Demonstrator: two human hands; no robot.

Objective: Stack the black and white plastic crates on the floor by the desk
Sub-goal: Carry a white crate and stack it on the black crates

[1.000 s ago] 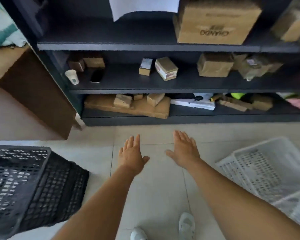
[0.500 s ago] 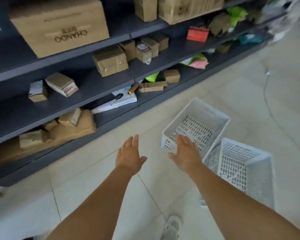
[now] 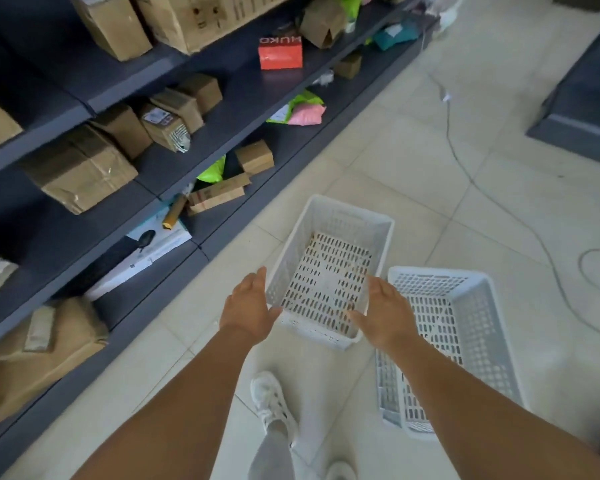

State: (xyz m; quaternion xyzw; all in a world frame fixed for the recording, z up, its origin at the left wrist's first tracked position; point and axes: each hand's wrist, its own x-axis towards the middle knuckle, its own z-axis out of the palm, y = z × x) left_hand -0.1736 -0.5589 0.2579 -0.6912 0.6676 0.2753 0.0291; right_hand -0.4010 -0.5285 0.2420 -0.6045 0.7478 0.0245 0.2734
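Observation:
Two white perforated plastic crates sit on the tiled floor in front of me. The nearer-centre white crate (image 3: 329, 268) lies upright with its opening up. A second white crate (image 3: 465, 327) rests tilted against its right side. My left hand (image 3: 248, 306) hovers open at the left wall of the centre crate, fingers apart. Over the crate's right wall my right hand (image 3: 383, 311) is spread, also open. Neither hand clearly grips the crate. No black crate is in view.
A dark shelving unit (image 3: 125, 216) with cardboard boxes and parcels runs along the left. A white cable (image 3: 471, 181) trails across the floor at right. Another dark unit (image 3: 582, 98) stands at the far right. My white shoe (image 3: 271, 403) is below the crates.
My view has swung right, away from the black crate, which has left the frame. The white crates are now centred and both hands have reached down to the sides of one.

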